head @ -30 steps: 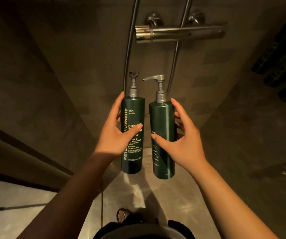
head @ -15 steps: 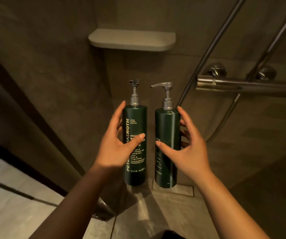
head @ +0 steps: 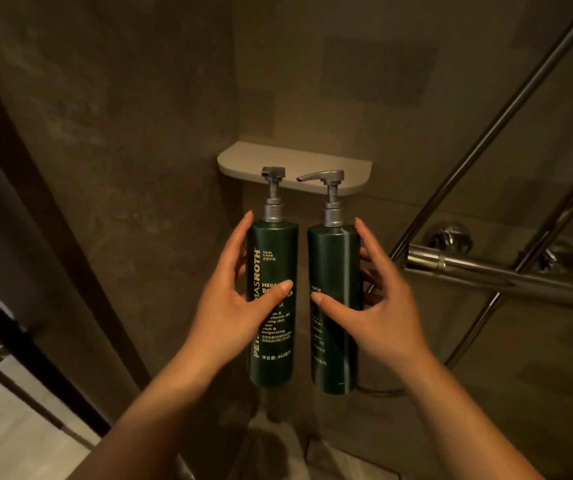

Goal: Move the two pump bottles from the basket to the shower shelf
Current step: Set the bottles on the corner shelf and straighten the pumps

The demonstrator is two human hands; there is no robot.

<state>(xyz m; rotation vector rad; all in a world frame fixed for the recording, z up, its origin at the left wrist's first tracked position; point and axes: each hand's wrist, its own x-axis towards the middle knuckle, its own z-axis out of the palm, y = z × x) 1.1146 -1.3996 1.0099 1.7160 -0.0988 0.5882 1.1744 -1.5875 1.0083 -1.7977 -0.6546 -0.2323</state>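
Observation:
Two tall dark green pump bottles with grey pumps are held upright side by side in the air. My left hand (head: 231,303) grips the left bottle (head: 271,355), which carries pale lettering. My right hand (head: 380,306) grips the right bottle (head: 333,258), its pump spout pointing left. The pale corner shower shelf (head: 312,166) juts from the wall just behind and above the pump heads, with nothing on it. The basket is out of view.
A chrome shower mixer bar (head: 486,271) with two knobs sits on the wall at right, with a slanted riser rail (head: 492,126) and a hose (head: 465,344) beside it. A dark glass door frame (head: 18,306) runs down the left. Dark tiled walls surround the corner.
The view has tilted upward and leftward: the shelf, unseen a second ago, now sits just behind the pump heads. Both hands keep the same grip, with the bottles raised closer to the shelf.

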